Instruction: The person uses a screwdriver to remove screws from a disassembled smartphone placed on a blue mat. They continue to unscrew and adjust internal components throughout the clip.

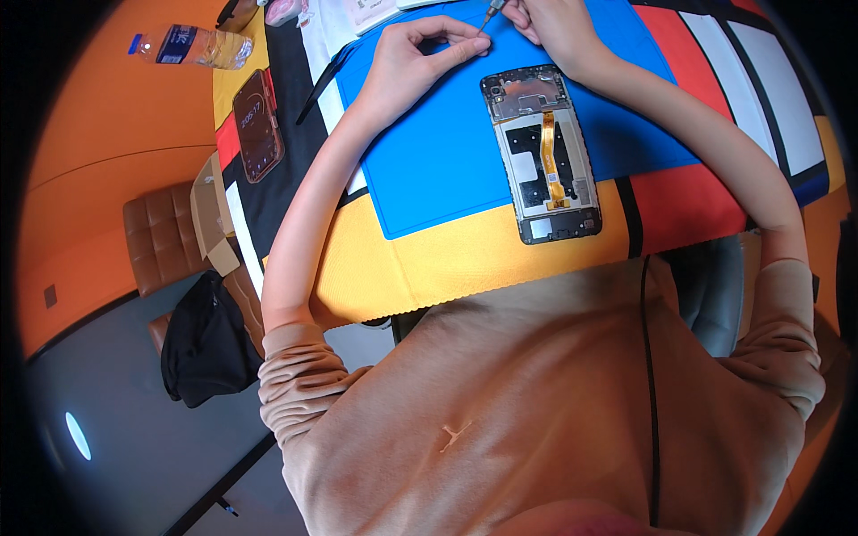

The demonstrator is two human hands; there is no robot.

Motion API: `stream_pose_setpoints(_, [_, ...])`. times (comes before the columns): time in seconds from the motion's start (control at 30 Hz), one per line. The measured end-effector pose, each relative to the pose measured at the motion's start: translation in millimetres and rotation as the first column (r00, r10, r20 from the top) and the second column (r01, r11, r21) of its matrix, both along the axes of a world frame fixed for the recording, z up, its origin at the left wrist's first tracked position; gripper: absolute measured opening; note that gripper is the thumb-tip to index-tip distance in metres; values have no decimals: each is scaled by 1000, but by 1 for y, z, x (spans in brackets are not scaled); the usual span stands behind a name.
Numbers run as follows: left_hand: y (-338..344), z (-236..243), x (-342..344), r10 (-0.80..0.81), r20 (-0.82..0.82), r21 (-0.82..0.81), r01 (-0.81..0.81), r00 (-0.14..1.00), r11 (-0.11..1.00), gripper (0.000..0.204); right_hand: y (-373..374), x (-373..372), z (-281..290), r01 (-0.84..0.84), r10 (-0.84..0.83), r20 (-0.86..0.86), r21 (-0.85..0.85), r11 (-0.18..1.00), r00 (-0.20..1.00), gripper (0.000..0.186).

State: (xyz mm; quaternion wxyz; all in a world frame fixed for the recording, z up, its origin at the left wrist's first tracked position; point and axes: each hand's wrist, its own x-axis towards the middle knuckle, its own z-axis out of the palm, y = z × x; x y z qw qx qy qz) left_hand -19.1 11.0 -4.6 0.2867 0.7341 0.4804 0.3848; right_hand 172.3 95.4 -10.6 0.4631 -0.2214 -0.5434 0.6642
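A screwdriver (492, 11) with a thin shaft is in my right hand (559, 34) at the top edge of the view, partly cut off there. Its tip comes down to the fingertips of my left hand (424, 52). The left thumb and forefinger are pinched together; whatever sits between them is too small to make out. Nearer to me lies an opened smartphone (527, 165), its inside facing up. A yellow-orange ribbon cable (549, 161) runs along its middle. The phone rests partly on a blue work mat (429, 170), partly on the patterned cloth.
A colour-block tablecloth (393, 277) covers the table. Left of my left arm lies another phone (257, 125) with a lit screen. Farther left is a clear water bottle (192, 47) with a blue cap. A black strap-like thing (322, 85) lies at the mat's left edge.
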Motion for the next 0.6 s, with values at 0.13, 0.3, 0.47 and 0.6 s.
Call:
stream_pose_setpoints(0.13, [1, 0, 1, -3, 8, -2, 3, 1000, 1000, 26, -1, -1, -1, -10, 10, -8, 58, 998, 1000, 31])
stream_pose_setpoints(0.3, [1, 0, 1, 3, -16, 24, -2, 1000, 1000, 26, -1, -2, -3, -13, 18, -42, 130, 991, 999, 31])
stream_pose_setpoints(0.47, [0, 1, 1, 11, -16, -10, -11, 1000, 1000, 26, -2, -2, -4, -31, 37, -52, 118, 993, 998, 32])
stream_pose_setpoints(0.6, [0, 0, 1, -5, -32, 48, 7, 999, 999, 25, -6, 0, 1, -19, 24, -36, 135, 991, 999, 32])
